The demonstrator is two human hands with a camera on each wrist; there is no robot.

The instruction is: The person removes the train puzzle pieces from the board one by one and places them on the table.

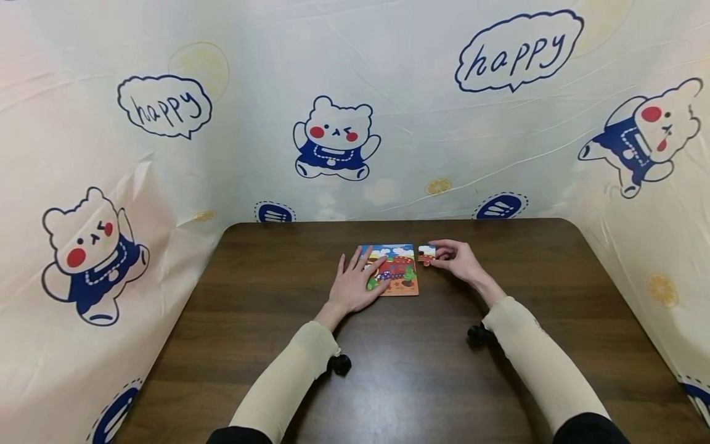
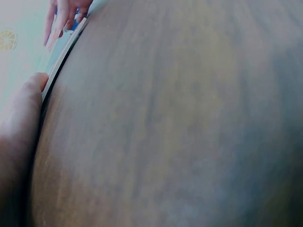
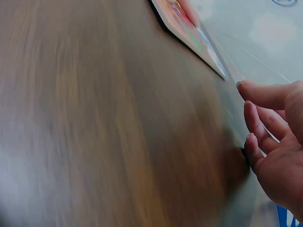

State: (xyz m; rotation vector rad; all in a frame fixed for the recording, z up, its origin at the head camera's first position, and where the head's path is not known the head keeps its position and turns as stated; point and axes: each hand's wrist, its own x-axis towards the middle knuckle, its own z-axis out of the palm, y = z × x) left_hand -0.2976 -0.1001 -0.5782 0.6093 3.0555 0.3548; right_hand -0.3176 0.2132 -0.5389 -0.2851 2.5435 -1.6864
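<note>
A colourful jigsaw puzzle board (image 1: 396, 271) with a red vehicle, green bushes and blue sky lies flat on the table. Across its left side my left hand (image 1: 355, 287) rests with fingers spread. Just past the board's upper right edge, my right hand (image 1: 457, 262) pinches a small puzzle piece (image 1: 426, 253) between thumb and finger. In the right wrist view the board (image 3: 199, 40) shows its near edge, and my right hand (image 3: 279, 127) has its fingers bent; the piece cannot be made out there. The left wrist view catches only the thumb side of my left hand (image 2: 21, 127) against the board's edge.
The brown wooden table (image 1: 399, 370) extends around the board on all sides. Behind it and along both sides hangs a pale cloth (image 1: 399, 154) printed with bears and the word "happy". Dark round objects (image 1: 339, 364) sit at both wrists.
</note>
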